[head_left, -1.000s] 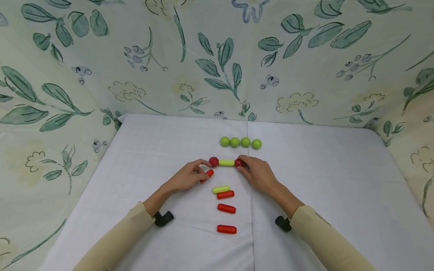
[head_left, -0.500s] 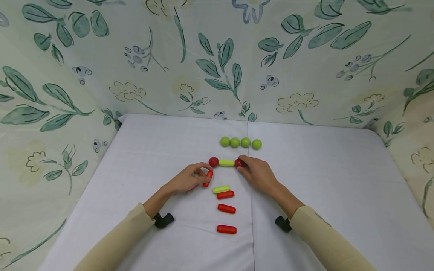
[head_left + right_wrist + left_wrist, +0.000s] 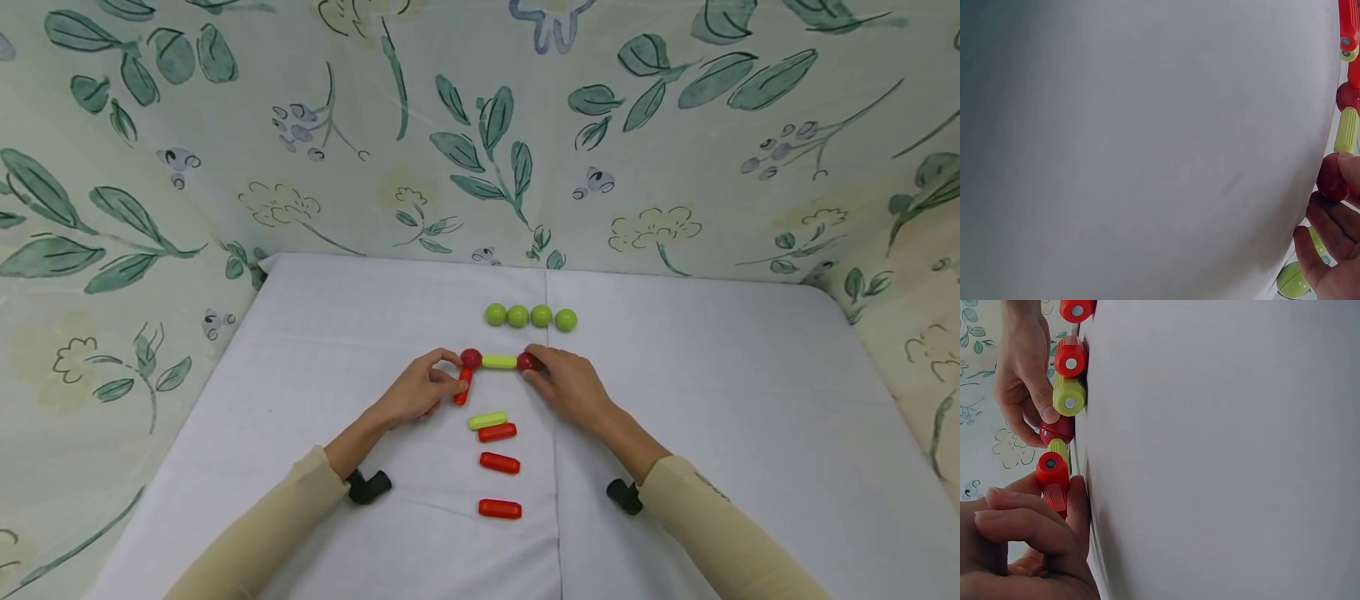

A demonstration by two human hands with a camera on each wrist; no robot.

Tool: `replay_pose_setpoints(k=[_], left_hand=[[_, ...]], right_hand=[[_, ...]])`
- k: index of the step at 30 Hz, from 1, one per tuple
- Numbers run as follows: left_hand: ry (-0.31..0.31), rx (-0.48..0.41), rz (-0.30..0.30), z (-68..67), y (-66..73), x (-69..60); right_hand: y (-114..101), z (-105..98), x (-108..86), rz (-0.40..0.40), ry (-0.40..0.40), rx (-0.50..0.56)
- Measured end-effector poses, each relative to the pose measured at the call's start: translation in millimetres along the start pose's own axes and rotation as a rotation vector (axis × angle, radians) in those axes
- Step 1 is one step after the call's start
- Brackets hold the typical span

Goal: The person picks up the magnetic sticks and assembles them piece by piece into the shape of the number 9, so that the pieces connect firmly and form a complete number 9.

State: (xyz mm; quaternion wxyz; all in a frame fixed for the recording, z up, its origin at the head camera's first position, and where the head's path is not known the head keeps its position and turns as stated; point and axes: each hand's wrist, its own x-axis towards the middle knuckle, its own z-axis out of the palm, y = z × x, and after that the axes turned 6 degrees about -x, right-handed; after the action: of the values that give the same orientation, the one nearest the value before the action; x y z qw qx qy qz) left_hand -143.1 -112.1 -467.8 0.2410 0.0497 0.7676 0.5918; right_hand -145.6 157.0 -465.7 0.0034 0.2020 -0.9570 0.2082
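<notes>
A yellow-green rod (image 3: pixel 499 362) joins two dark red balls, the left ball (image 3: pixel 471 358) and the right ball (image 3: pixel 526 362). My left hand (image 3: pixel 416 390) pinches a red rod (image 3: pixel 462 390) between thumb and fingers; its far end meets the left ball. In the left wrist view that red rod (image 3: pixel 1052 481) shows a round metal end. The thumb and fingers of my right hand (image 3: pixel 573 385) hold the right ball, partly covering it. In the right wrist view the held ball (image 3: pixel 1330 178) touches the yellow-green rod's end.
Several green balls (image 3: pixel 517 316) stand in a row farther back. Nearer me lie a second yellow-green rod (image 3: pixel 487 421), a red rod (image 3: pixel 497 432) against it, and two more red rods, one in the middle (image 3: pixel 499 462) and one nearest (image 3: pixel 500 508). White cloth (image 3: pixel 675 358) covers the table.
My left hand has turned the red rod from slanting to nearly upright in the head view and brought its end to the left ball. My right hand has stayed on the right ball.
</notes>
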Motion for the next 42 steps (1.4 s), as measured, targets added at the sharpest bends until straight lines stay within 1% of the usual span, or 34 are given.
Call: replay_pose_setpoints(k=[7,16,22,26,33,42], left_hand=[[0.021,0.011,-0.042,2.6,1.0,1.6],[0.051,0.046,-0.024,7.9,3.2,5.4],[0.069,0.065,-0.037,8.8,2.7,5.3],[0.08,0.075,-0.032,9.0,3.4,5.6],[0.12,0.156,-0.018,10.2,7.6,6.0],[0.145,0.214,-0.012,11.7,6.6,7.9]], right_hand=[[1,1,0.4,0.002,0.007,-0.007],[2,2,2.4,-0.009,0.018,-0.003],[1,4,3.4,-0.005,0.023,-0.006],[1,4,5.5,0.005,0.021,-0.018],[1,3,5.5,0.002,0.031,-0.008],[1,4,5.5,0.013,0.024,-0.002]])
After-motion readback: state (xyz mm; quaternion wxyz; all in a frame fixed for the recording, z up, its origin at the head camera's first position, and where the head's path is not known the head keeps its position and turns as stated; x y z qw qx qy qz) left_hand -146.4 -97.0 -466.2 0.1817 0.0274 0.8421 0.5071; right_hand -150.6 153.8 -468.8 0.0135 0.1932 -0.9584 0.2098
